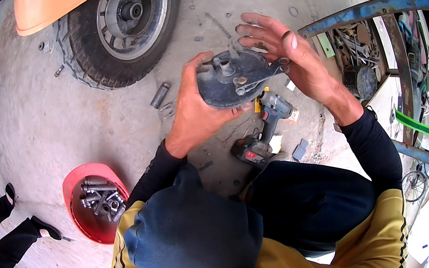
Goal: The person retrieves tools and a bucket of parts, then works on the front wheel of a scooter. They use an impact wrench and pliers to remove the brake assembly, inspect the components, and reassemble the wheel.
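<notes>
Gripping the round dark brake plate from its left edge, the left hand holds it above the concrete floor, while the right hand touches its lever arm with fingers spread wide. Below lie one cordless driver and one red bowl of sockets; one wheel stands beyond, a blue metal rack to the right.

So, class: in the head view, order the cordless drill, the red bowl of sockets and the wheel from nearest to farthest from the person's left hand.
1. Cordless drill, just right of the left hand, on the floor.
2. Wheel, up left.
3. Red bowl of sockets, far lower left.
</notes>
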`<state>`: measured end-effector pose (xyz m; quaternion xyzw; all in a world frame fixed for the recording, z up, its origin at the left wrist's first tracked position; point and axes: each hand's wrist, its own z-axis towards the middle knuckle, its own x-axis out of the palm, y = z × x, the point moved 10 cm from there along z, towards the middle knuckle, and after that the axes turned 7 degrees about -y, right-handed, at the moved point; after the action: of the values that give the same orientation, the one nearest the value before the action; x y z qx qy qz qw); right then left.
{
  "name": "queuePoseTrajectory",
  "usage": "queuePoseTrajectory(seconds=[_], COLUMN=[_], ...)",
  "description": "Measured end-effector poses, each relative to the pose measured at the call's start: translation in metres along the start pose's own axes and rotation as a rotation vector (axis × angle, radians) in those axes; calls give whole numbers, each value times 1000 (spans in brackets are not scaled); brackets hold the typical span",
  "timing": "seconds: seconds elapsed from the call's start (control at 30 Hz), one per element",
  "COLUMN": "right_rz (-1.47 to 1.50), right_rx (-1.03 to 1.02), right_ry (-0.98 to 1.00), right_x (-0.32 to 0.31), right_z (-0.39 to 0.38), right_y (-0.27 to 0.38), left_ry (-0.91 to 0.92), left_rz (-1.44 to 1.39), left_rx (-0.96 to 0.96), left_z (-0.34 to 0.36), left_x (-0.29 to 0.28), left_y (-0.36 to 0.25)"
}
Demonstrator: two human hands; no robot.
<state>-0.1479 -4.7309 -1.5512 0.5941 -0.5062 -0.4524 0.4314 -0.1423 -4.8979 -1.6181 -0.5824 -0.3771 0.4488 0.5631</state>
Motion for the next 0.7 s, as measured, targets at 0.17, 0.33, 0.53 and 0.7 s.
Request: queuePoseTrajectory(seconds=[0.17, 0.33, 0.53, 0.7], right_rz=[-177, -157, 49, -25], right_rx=[105, 228, 441, 600], right_ry=[32, -15, -135, -125], right_x=[6, -1, -14, -13], right_z=[-2, -5, -16, -22], right_y=[-9, -38, -100, -103], left_ry=[55, 102, 220, 280], left_rz=[-74, -64, -97, -182], left_rx=[-133, -176, -263, -364], left_z=[-8, -9, -16, -25], left_x=[12, 15, 30, 35], left_y=[7, 12, 21, 50])
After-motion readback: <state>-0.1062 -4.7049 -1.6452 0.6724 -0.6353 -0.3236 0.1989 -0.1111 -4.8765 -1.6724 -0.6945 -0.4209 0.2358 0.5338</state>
